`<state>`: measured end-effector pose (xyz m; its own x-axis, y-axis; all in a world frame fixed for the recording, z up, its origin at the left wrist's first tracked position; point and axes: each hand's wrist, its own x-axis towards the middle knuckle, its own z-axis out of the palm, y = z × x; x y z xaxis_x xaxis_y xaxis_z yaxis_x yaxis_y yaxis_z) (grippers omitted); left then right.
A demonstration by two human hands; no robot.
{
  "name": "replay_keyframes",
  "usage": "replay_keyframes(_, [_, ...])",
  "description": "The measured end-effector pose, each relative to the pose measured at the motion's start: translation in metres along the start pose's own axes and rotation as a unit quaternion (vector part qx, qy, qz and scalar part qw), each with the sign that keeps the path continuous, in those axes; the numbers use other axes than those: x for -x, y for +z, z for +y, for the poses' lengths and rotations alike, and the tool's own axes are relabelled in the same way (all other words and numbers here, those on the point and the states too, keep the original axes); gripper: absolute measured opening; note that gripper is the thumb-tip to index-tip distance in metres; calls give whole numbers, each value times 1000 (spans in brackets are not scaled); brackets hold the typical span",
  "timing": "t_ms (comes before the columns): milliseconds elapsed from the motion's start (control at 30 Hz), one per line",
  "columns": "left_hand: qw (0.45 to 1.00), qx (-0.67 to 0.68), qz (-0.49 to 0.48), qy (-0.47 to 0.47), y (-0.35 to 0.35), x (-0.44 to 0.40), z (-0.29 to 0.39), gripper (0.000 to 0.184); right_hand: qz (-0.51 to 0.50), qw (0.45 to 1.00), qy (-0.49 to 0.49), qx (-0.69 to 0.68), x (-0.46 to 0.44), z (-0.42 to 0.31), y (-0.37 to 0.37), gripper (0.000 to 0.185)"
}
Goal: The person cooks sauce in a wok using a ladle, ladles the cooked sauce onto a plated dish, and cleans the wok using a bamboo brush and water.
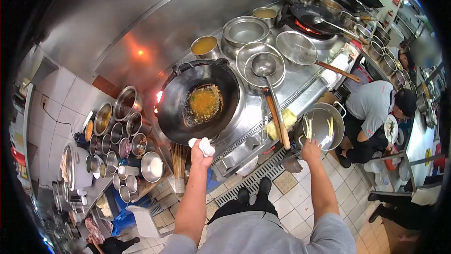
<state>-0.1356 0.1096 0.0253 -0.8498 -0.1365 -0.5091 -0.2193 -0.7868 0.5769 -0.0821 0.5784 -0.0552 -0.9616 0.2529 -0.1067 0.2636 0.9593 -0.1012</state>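
Counter of steel (pixel 303 81) runs diagonally across the head view, bearing the burners and much of the cookware. A co-worker in a grey shirt (pixel 373 106) bends well off to the right. On the near burner sits a broad dark wok (pixel 181 85), flame showing at its left edge. Smaller than that, a metal pot (pixel 320 119) stands off the counter's front edge, below a wooden-handled strainer (pixel 297 47). A ladle (pixel 264 64) rests across another strainer beside the wok, and a bamboo brush (pixel 178 165) stands under the wok's near side. Orange-brown sauce (pixel 206 103) pools in the wok's bottom. The left hand (pixel 202 157) is clenched around a white cloth (pixel 206 148) at the wok's near rim. The right hand (pixel 311 151) is at the pot's near rim; whether its fingers pinch anything I cannot tell. Smallest, pale yellow strips (pixel 330 127) show inside the pot.
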Motion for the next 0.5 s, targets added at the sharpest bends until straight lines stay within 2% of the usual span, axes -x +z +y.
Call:
replay_keyframes(33, [1000, -5, -10, 7, 3, -6, -2, 13, 35, 996, 6, -80, -4, -12, -12, 36])
replay_keyframes(100, [1000, 12, -12, 0, 6, -21, -6, 12, 82, 937, 26, -339, -23, -37, -1, 44])
replay_keyframes(133, [1000, 11, -13, -4, 0, -29, -9, 10, -39, 842, 76, -533, -26, -51, -10, 46])
replay_keyframes(167, [1000, 11, -13, -9, -10, -32, -14, 8, -159, 694, 126, -691, -29, -61, -20, 48])
replay_keyframes(200, [1000, 11, -8, -11, -9, -34, -15, 9, -226, 633, 161, -723, -19, -79, -61, 45])
replay_keyframes(367, [1000, 15, -4, -17, -8, -44, -21, 10, -271, 678, 175, -660, -29, -90, -112, 41])
replay_keyframes(433, [997, 60, -14, -38, -9, -50, -28, 9, -283, 735, 143, -600, -41, -96, -111, 35])
replay_keyframes(500, [995, 69, 20, -72, -1, -48, -31, 11, -291, 853, 13, -433, -61, -79, -94, 32])
